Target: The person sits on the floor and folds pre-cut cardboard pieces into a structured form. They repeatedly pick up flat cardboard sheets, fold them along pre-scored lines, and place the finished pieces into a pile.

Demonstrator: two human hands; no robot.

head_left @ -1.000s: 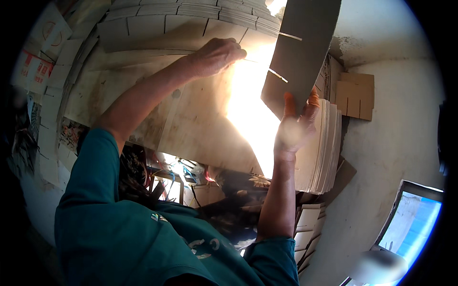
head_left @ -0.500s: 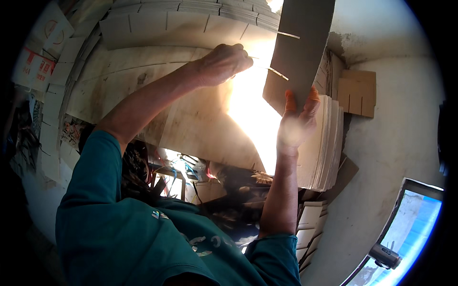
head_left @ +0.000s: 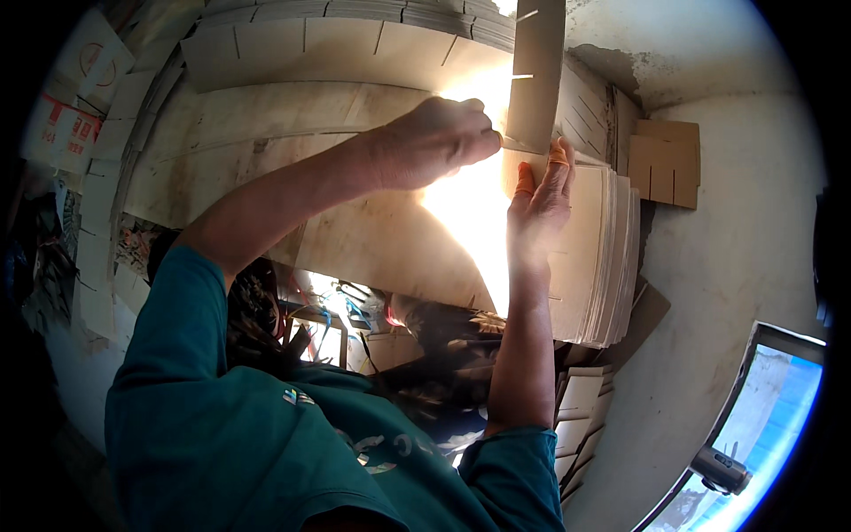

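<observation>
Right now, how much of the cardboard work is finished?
A thick stack of slotted cardboard sheets already lies piled beside the hands, so plenty looks done. In hand: the left hand pinches a slotted cardboard strip at its lower edge, and the right hand steadies it from below. More flat sheets wait behind. How many remain, I cannot tell.

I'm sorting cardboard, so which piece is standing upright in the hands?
The slotted cardboard strip, pinched by both hands; the other sheets lie flat in stacks.

A rough whitish wall (head_left: 709,266) fills the right side. A bright window (head_left: 762,434) sits low at right. Stacked cardboard sheets (head_left: 612,257) lean nearby, and harsh sunlight glares across the middle.
</observation>
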